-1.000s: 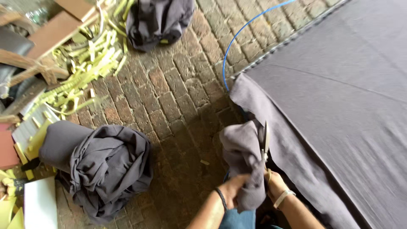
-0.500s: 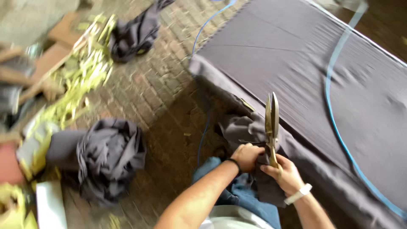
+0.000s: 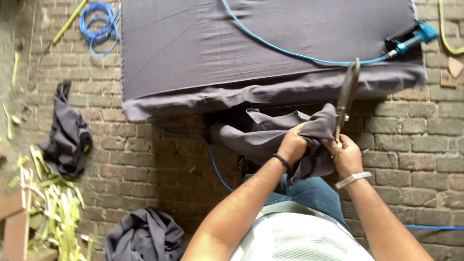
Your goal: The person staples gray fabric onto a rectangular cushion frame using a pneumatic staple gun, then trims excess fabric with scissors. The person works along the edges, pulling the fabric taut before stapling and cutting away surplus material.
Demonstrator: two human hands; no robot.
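Observation:
My left hand [image 3: 292, 145] grips a bunched piece of grey fabric [image 3: 270, 135] that hangs in front of me. My right hand [image 3: 346, 155] holds large metal scissors [image 3: 346, 94], blades pointing up and closed, right beside the fabric's edge. Beyond the hands lies a large flat panel covered in grey cloth [image 3: 261, 43], its loose edge drooping onto the brick floor. A blue hose [image 3: 290, 52] runs across the panel to a blue and black air tool [image 3: 410, 38] at its right corner.
Brick floor [image 3: 159, 164] all round. Two heaps of grey cloth lie at the left [image 3: 67, 135] and lower left [image 3: 142, 237]. Yellow-green scraps [image 3: 58, 212] and wood pieces litter the left edge. A coiled blue hose [image 3: 99, 21] sits top left.
The view has swung round so the covered panel now lies straight ahead. Both hands keep hold of the fabric and scissors, now raised nearer the panel's edge.

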